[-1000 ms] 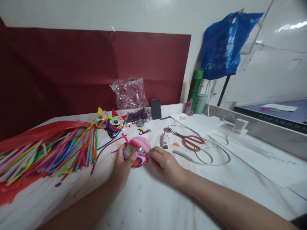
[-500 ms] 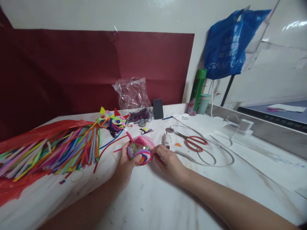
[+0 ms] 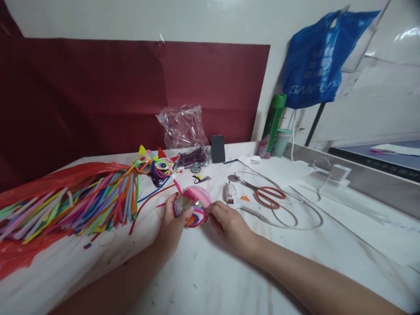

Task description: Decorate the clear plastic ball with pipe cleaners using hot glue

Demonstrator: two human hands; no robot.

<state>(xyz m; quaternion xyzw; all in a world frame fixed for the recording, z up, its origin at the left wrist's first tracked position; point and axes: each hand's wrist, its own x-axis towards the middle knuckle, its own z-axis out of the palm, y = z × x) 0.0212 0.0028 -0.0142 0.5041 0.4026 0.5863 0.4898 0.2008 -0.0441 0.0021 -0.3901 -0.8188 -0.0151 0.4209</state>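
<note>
A round craft piece (image 3: 201, 195), coiled with pink, white and purple pipe cleaners and partly clear, is held low over the white table. One pink pipe cleaner sticks up from its upper left. My left hand (image 3: 171, 225) grips its left side, thumb across the front beside a blue and orange coiled eye shape. At its right edge, the fingertips of my right hand (image 3: 231, 227) are pinched together; what lies between them is hidden. Behind it on the left sit two finished-looking pipe-cleaner faces, one with yellow ears (image 3: 143, 162) and one with red ears (image 3: 163, 167).
Many loose pipe cleaners (image 3: 101, 201) lie on red plastic at left. Orange-handled scissors (image 3: 269, 197), a cabled glue gun or similar tool (image 3: 254, 214) and an orange scrap (image 3: 244, 198) are at right. Behind stand a phone (image 3: 218, 148), clear bag (image 3: 183, 127), green can (image 3: 274, 122) and cup (image 3: 281, 142).
The view has shifted slightly. My left thumb and the craft piece have turned a little, with the eye shape now more covered. My right fingers stay pinched at its right edge.
</note>
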